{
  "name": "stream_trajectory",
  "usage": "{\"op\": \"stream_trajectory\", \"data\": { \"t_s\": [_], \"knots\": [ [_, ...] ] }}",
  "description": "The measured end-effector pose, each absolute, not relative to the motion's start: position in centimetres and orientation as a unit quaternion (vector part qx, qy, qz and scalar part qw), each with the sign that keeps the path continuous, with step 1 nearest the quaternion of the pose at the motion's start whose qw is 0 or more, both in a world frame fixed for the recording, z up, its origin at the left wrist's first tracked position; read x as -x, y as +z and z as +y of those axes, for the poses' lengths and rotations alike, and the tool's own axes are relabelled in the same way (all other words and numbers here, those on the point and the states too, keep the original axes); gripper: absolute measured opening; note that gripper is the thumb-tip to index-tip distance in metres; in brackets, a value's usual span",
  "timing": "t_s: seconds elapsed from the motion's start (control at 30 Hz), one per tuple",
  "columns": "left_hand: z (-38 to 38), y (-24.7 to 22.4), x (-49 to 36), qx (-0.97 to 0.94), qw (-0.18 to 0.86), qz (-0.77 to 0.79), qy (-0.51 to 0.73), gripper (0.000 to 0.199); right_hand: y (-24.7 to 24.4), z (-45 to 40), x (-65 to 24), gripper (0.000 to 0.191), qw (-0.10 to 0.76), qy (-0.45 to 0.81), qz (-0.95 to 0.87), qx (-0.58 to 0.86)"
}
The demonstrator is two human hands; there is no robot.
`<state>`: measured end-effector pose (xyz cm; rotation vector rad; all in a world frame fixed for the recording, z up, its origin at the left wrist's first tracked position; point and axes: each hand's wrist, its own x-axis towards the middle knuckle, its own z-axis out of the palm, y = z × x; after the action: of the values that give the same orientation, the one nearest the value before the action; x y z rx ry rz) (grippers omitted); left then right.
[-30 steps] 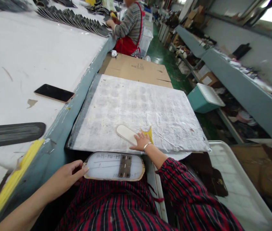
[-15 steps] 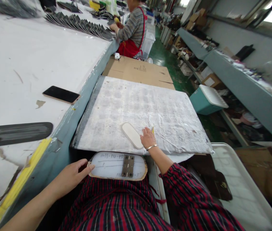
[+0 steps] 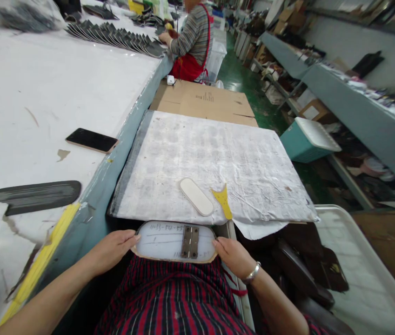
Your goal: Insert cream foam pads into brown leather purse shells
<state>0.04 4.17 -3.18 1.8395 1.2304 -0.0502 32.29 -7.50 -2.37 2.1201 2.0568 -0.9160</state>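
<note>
Close to my body is an oval, translucent white plastic template (image 3: pixel 164 244) with a metal hinge (image 3: pixel 190 242) fixed on its right part and handwritten numbers on its face. My left hand (image 3: pixel 115 250) pinches its left end between thumb and fingers. At the opposite end my right hand (image 3: pixel 235 256), with a bracelet at the wrist, grips the rim. A dark edge shows around the template's far side; what lies beneath it is hidden. Just beyond it, a smaller white oval piece (image 3: pixel 196 197) and a yellow forked tool (image 3: pixel 223 201) lie on the white-covered board (image 3: pixel 253 153).
On the white table (image 3: pixel 43 93) at left lie a phone (image 3: pixel 91 140), a dark oval piece (image 3: pixel 36 196) and a row of overlapping dark pieces (image 3: pixel 113 38). A co-worker in a red apron (image 3: pixel 188 67) sits beyond the cardboard (image 3: pixel 207 100). A white tray (image 3: pixel 361 260) with dark pieces stands at right.
My right hand has left the white-covered board beside the white oval piece and come back to the template's right end. The yellow tool it partly covered now lies fully visible.
</note>
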Motion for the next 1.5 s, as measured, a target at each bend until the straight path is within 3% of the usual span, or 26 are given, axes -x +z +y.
{"op": "stream_trajectory", "data": {
  "t_s": [0.17,0.37,0.5,0.7,0.93,1.2,1.5],
  "knots": [
    [4.6,-2.6,-0.3,-0.712,0.496,0.497,0.010,0.038,-2.7,-8.0,-32.6,0.037,-0.036,-0.350,0.642,-0.681],
    [4.6,-2.5,0.1,-0.607,0.626,0.490,0.026,0.043,-3.3,-8.1,-32.7,0.039,-0.076,-0.410,0.616,-0.668],
    [4.0,-3.5,0.5,-0.563,0.651,0.509,0.016,0.055,-2.7,-8.1,-32.3,0.043,-0.115,-0.467,0.559,-0.675],
    [3.6,-3.8,0.4,-0.563,0.640,0.520,0.048,0.058,-3.0,-8.7,-32.0,0.040,-0.095,-0.426,0.574,-0.693],
    [3.6,-3.0,0.1,-0.590,0.629,0.498,0.088,0.035,-3.3,-8.8,-32.2,0.029,-0.107,-0.402,0.589,-0.693],
    [3.4,-4.5,0.4,-0.537,0.671,0.504,0.081,0.026,-2.9,-8.2,-32.5,0.026,-0.103,-0.406,0.589,-0.691],
    [3.7,-3.1,0.1,-0.557,0.658,0.504,0.054,0.045,-2.8,-7.8,-32.6,0.030,-0.107,-0.445,0.573,-0.680]
  ]
}}
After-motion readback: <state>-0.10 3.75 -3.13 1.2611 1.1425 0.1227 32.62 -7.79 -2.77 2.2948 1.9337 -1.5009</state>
